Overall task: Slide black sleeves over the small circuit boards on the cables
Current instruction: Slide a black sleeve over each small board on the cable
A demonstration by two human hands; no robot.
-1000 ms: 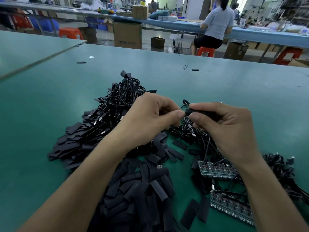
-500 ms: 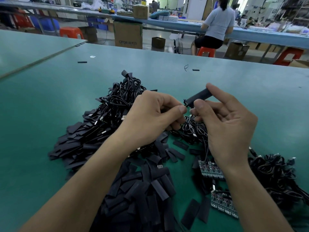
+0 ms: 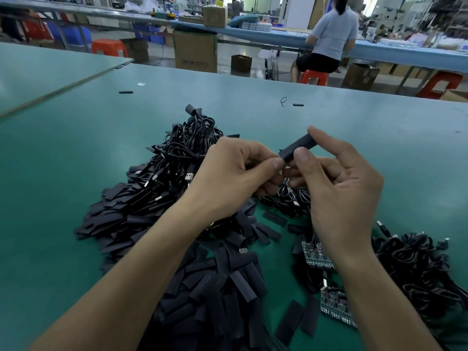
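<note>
- Head view: black sleeve [image 3: 298, 147] is being pinched by R hand [image 3: 339, 188], raised vs. before.
- L hand [image 3: 233, 178] is being curled at its mouth, contents unclear; insertion prob. starting.

Only the person's two arms show, from partway down the forearm to the fingertips, and both are bare. The left forearm [image 3: 126, 287] is uncovered along all its visible length, wide at the lower edge of the picture and narrowing to a slim wrist. The right forearm [image 3: 385, 300] is just as bare and tapers the same way. The left hand [image 3: 228, 178] has rounded knuckles and a thumbnail [image 3: 277, 163] that is cut short and plain. The right hand [image 3: 339, 198] has a broad, smooth back and long, slender fingers creased at the joints. Its thumbnail [image 3: 301, 155] is also short, rounded and plain.
</note>
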